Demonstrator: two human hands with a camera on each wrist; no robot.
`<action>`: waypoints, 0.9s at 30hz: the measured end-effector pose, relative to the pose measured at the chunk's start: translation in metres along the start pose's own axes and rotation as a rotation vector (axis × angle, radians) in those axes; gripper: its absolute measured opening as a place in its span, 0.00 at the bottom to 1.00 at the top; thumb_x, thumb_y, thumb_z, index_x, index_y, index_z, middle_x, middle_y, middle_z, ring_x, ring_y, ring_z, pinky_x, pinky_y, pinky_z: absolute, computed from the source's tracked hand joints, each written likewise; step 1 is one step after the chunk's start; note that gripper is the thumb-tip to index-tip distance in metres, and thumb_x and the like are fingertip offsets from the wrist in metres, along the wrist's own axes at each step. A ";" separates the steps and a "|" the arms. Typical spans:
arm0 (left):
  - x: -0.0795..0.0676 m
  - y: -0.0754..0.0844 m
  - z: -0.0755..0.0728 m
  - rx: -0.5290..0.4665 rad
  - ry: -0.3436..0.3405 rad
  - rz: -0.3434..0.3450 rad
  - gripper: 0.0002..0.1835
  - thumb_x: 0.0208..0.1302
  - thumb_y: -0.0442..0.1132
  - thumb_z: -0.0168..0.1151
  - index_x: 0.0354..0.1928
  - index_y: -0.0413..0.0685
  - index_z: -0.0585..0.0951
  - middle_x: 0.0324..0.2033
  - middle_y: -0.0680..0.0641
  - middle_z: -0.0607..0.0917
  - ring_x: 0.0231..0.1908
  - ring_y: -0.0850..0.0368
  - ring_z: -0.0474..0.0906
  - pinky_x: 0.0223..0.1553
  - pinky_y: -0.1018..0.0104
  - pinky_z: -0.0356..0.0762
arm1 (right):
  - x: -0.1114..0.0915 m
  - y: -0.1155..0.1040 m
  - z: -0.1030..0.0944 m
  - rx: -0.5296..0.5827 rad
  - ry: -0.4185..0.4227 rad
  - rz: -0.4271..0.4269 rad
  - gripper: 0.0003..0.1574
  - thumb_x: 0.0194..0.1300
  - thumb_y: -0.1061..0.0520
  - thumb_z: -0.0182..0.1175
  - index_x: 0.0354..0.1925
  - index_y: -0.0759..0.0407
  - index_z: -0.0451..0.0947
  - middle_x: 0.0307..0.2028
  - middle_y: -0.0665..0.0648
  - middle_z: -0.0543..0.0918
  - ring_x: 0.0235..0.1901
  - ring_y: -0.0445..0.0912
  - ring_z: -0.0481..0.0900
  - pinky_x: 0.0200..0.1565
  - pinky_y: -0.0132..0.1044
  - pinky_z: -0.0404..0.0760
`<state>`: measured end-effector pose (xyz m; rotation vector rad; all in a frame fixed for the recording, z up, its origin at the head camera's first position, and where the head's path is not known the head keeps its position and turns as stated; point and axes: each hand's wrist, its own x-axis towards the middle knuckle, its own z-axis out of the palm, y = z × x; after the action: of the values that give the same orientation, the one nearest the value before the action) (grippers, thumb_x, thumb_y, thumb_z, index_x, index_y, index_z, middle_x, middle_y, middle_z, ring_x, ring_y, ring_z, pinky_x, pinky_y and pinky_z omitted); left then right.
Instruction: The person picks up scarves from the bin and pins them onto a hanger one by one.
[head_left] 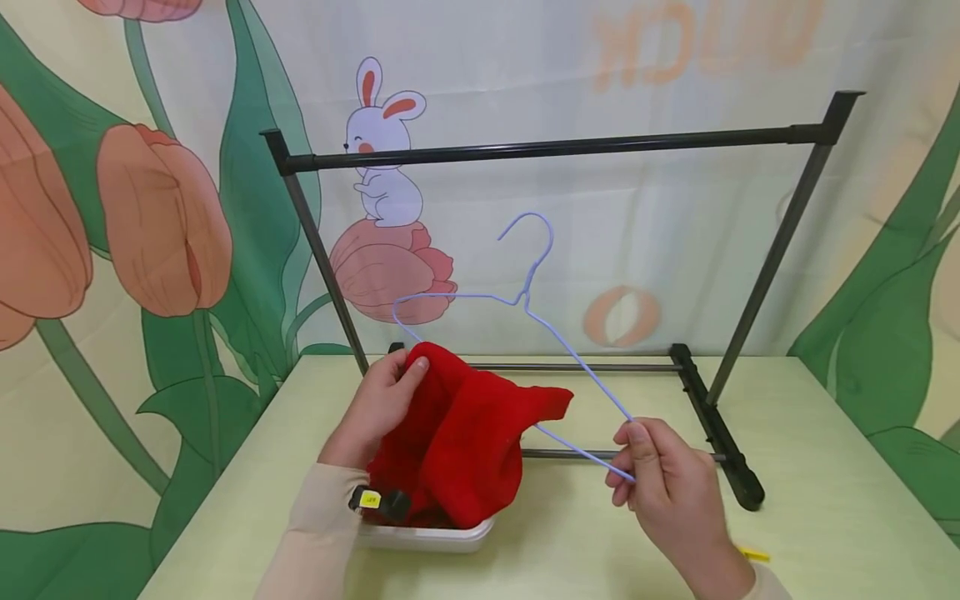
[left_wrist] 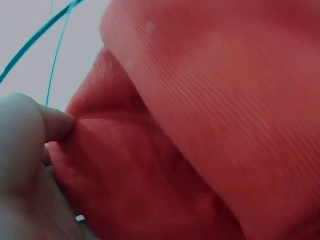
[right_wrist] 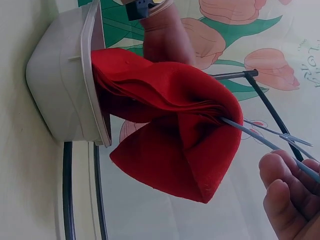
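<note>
1. So the red cloth (head_left: pixel 476 442) is rising out of the white box (head_left: pixel 427 542), lower part sitting inside, top folding against the wire hanger (head_left: pixel 527 292). We can't tell if the lower wire is running through the folds or just behind them.
2. Our left fingers (head_left: pixel 408 382) are pinching the cloth's upper edge, thumb in front, no visible gap. We're probably holding it up there to keep the cloth at the wire.
3. Our right fingers (head_left: pixel 647 454) are closing round the hanger's right end, gripping the upper and lower wires together. Guessing we're picking that corner for control, since it's leaving the far end free by the cloth.
4. The hook is pointing up, well clear of our fingers.
5. Behind it all, a black rack (head_left: pixel 555 148) is standing on the counter (head_left: pixel 573 533).
</note>
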<state>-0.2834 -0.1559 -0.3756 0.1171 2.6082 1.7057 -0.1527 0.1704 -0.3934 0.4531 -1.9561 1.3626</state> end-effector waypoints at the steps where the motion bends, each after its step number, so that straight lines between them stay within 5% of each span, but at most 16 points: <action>1: 0.000 0.004 -0.001 -0.011 0.012 0.026 0.17 0.86 0.51 0.53 0.64 0.51 0.80 0.57 0.43 0.86 0.56 0.46 0.81 0.56 0.52 0.83 | 0.000 0.000 0.000 -0.003 0.001 -0.007 0.14 0.79 0.73 0.54 0.35 0.62 0.79 0.17 0.52 0.83 0.11 0.34 0.78 0.16 0.28 0.78; 5: 0.000 0.022 -0.005 -0.043 0.062 0.120 0.18 0.86 0.50 0.52 0.62 0.47 0.81 0.55 0.40 0.86 0.52 0.48 0.81 0.54 0.58 0.83 | -0.001 0.002 -0.001 -0.010 0.001 -0.038 0.15 0.78 0.74 0.54 0.35 0.61 0.79 0.16 0.51 0.83 0.11 0.34 0.78 0.16 0.27 0.78; 16: 0.012 0.057 -0.005 -0.217 0.186 0.206 0.17 0.85 0.49 0.54 0.63 0.47 0.79 0.54 0.40 0.85 0.48 0.51 0.84 0.46 0.67 0.89 | -0.006 0.006 0.002 -0.009 0.000 -0.112 0.17 0.75 0.77 0.55 0.35 0.61 0.80 0.16 0.51 0.83 0.11 0.33 0.77 0.17 0.25 0.77; 19: 0.018 0.056 -0.002 -0.072 0.201 0.171 0.17 0.84 0.47 0.56 0.64 0.47 0.78 0.55 0.39 0.85 0.51 0.48 0.82 0.52 0.59 0.89 | -0.009 0.005 0.004 0.003 0.001 -0.103 0.16 0.75 0.78 0.55 0.36 0.61 0.79 0.17 0.51 0.83 0.12 0.33 0.78 0.17 0.26 0.78; 22: 0.021 0.050 0.003 0.188 0.210 0.152 0.18 0.83 0.45 0.58 0.66 0.45 0.77 0.58 0.38 0.83 0.56 0.44 0.79 0.61 0.50 0.85 | -0.011 0.005 0.006 0.010 0.004 -0.096 0.16 0.75 0.78 0.54 0.36 0.62 0.79 0.17 0.52 0.83 0.12 0.33 0.78 0.17 0.26 0.78; 27: 0.015 0.043 0.013 0.484 0.345 0.285 0.17 0.76 0.40 0.65 0.62 0.44 0.77 0.61 0.37 0.81 0.64 0.39 0.72 0.69 0.38 0.65 | -0.012 0.004 0.006 0.000 0.018 -0.090 0.15 0.74 0.78 0.55 0.36 0.63 0.79 0.17 0.53 0.83 0.12 0.33 0.77 0.17 0.26 0.78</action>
<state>-0.2950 -0.1255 -0.3412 0.2304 3.3633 1.1974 -0.1489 0.1651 -0.4059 0.5207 -1.8984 1.3062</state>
